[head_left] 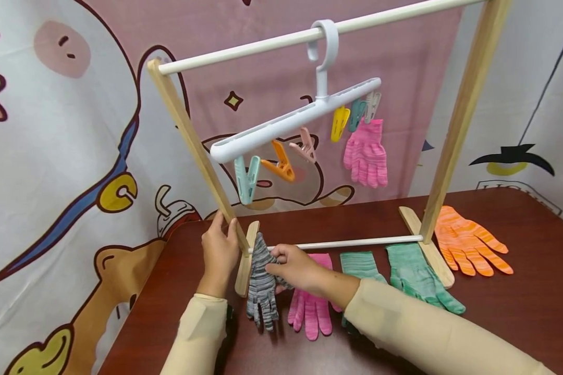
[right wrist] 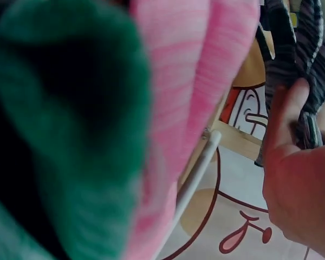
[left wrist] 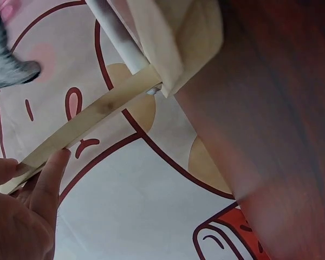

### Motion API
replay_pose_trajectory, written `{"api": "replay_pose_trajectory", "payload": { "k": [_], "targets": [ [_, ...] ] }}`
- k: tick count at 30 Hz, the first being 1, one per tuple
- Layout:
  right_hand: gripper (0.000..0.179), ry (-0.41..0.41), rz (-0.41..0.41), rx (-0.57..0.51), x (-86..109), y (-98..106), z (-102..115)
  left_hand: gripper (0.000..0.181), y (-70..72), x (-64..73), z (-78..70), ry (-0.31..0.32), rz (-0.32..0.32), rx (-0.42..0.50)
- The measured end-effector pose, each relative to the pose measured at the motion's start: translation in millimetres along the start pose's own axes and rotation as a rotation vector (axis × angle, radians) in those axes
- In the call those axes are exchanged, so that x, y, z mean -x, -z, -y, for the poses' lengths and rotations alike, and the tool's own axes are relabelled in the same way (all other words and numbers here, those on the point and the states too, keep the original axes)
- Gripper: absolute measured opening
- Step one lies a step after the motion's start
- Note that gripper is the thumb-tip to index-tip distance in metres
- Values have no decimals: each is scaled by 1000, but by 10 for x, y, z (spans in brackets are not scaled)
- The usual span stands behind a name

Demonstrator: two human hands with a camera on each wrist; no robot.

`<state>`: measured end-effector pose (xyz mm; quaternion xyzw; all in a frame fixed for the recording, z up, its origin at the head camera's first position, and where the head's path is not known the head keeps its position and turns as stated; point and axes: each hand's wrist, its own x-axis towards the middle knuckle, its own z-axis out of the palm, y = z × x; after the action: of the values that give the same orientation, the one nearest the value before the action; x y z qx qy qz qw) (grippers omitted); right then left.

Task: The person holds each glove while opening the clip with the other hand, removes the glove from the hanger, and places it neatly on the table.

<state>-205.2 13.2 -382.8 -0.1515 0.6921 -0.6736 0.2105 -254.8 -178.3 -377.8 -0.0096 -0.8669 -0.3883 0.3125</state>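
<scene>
In the head view, my left hand [head_left: 219, 252] holds the lower part of the rack's left wooden post [head_left: 192, 151]. The left wrist view shows the thumb and fingers on either side of that post [left wrist: 92, 111]. My right hand [head_left: 296, 268] pinches a grey striped knit glove [head_left: 262, 281], whose fingers hang downward beside the post's foot. A pink glove [head_left: 311, 312] lies under the right hand, partly covered by it. In the right wrist view, the dark striped glove [right wrist: 284, 49] sits between thumb and fingers.
A white hanger [head_left: 281, 125] hangs from the rack's top bar [head_left: 244, 49], with several clips, including an orange clip [head_left: 280, 162]. One clip holds a pink glove [head_left: 367, 153]. Green gloves [head_left: 415, 273] and an orange glove [head_left: 469, 242] lie on the brown table [head_left: 169, 312].
</scene>
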Motion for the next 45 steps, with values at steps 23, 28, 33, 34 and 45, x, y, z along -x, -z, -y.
{"api": "replay_pose_trajectory", "payload": {
  "k": [23, 28, 33, 34, 45],
  "targets": [
    [34, 31, -83, 695, -89, 184, -63, 27, -2, -2, -12, 6, 10, -3],
    [25, -25, -62, 605, -104, 184, -83, 29, -5, -2, -15, 4, 10, 0],
    [27, -51, -23, 614, -119, 182, -92, 31, -6, -3, -22, 8, 8, -10],
    [29, -48, -11, 634, -120, 179, -92, 30, -7, -4, -24, 8, 6, -12],
    [36, -21, 36, 759, -92, 157, -90, 27, -4, 2, -15, 8, 1, -22]
  ]
}}
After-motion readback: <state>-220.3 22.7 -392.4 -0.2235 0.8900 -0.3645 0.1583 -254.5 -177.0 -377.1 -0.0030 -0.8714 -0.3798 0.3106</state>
